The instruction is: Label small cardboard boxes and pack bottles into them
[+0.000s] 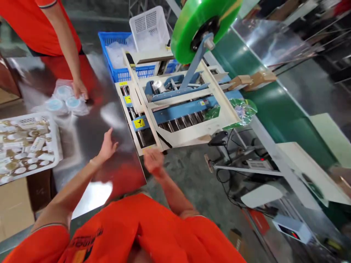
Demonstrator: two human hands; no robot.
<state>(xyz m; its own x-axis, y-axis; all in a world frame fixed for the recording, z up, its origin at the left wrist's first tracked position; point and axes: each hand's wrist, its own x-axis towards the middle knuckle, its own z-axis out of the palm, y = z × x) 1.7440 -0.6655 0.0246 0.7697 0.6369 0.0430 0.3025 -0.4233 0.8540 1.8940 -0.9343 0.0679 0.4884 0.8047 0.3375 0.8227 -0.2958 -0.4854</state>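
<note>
My left hand point(107, 146) is over the shiny metal table point(94, 129), fingers apart, holding nothing. My right hand point(154, 161) is at the near corner of the carton sealing machine point(189, 133), by its cream side frame. Motion smears its fingers, and I cannot tell whether it touches the frame. A big roll of green-edged tape point(181, 36) sits on the machine's blue arm. Rollers point(179, 124) run along the machine bed beside the table.
Across the table, a co-worker's hand point(79, 88) touches round, pale-blue-topped packs in clear bags point(63, 100). A white basket point(59, 146) of small bottles stands left. Behind are a blue crate point(108, 60) and white basket point(150, 25). Small cartons point(259, 80) lie on the green conveyor point(274, 106).
</note>
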